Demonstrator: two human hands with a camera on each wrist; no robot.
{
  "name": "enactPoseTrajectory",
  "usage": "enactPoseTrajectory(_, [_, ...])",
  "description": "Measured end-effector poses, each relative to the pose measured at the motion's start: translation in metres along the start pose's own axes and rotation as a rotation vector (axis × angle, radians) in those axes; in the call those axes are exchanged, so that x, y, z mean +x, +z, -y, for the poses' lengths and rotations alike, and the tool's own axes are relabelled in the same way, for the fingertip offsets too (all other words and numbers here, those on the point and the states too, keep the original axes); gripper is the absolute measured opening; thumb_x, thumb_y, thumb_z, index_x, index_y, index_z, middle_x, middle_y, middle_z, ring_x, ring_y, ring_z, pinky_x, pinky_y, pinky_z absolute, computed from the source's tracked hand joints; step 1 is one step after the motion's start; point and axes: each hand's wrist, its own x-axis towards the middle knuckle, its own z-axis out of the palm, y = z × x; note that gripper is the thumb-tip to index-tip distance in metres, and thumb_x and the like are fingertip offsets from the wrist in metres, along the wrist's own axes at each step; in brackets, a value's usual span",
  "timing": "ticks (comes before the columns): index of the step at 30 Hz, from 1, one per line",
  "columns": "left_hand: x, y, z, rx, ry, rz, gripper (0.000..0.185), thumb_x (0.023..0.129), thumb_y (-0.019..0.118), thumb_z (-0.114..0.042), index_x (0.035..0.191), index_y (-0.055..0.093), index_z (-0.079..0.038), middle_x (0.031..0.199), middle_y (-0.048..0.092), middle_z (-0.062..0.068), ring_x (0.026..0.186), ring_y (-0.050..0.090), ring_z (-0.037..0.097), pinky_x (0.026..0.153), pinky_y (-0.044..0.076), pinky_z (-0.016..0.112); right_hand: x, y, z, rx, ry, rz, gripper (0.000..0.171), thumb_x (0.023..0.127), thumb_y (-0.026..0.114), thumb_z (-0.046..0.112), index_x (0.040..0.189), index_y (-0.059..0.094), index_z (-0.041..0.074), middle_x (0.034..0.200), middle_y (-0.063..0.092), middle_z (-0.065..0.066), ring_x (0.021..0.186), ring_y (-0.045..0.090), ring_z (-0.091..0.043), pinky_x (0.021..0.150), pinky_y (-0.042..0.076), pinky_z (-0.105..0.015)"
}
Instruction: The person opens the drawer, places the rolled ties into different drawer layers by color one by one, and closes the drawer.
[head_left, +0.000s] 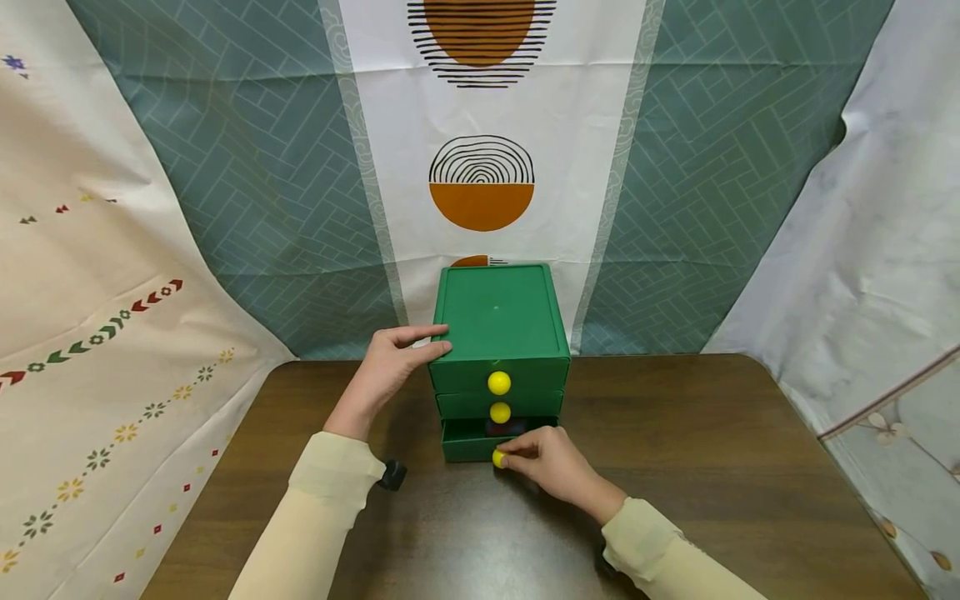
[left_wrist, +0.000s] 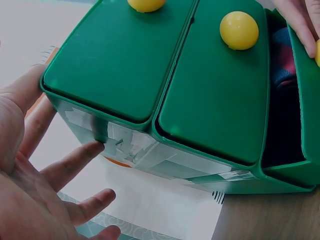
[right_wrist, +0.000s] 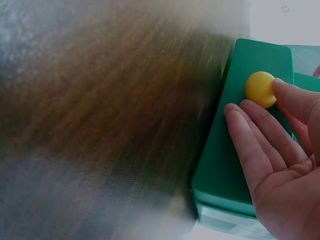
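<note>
A green drawer chest (head_left: 498, 329) stands at the back middle of the dark wooden worktop (head_left: 712, 467), against a patterned cloth backdrop (head_left: 262, 167). To the chest's left, the left hand (head_left: 390, 362) lies with straight, relaxed fingers (left_wrist: 75, 160) against the chest's upper left edge and side wall, grasping nothing. Down the chest's front run three drawers, each with a yellow knob: the top knob (head_left: 498, 382) and middle knob (head_left: 500, 412) sit on closed drawers, while the bottom drawer (head_left: 468, 442) stands pulled partly out of the chest (something dark, red and blue, lies inside, too hidden to name). At that drawer's front, the right hand (head_left: 551, 467) pinches the bottom knob (head_left: 498, 458) between thumb and fingertips (right_wrist: 287, 95).
</note>
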Motion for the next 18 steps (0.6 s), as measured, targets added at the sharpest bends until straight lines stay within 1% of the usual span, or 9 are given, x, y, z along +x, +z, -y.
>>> enactPoseTrajectory(7, [0.0001,-0.0003,-0.0009,-0.001,0.002,0.0,0.042,0.084,0.07,-0.031,0.124,0.063,-0.02,0.137,0.05,-0.002,0.134,0.037,0.023,0.109,0.034,0.048,0.0026,-0.0003,-0.0002,-0.011,0.003,-0.013,0.018,0.085,0.068,0.029,0.102,0.074,0.024,0.098,0.072,0.013,0.084,0.066,0.002,0.071,0.053,-0.016])
enactPoseTrajectory(18, [-0.0007,0.0005,-0.002,0.0,0.003,0.004,0.042,0.084,0.07,-0.031,0.124,0.064,-0.02,0.137,0.05,-0.003,0.133,0.037,0.022,0.109,0.034,0.048,0.0064,-0.0013,-0.0012,-0.017,0.007,-0.041,0.016,0.085,0.069,0.03,0.099,0.075,0.025,0.095,0.072,0.012,0.085,0.065,0.001,0.069,0.054,-0.017])
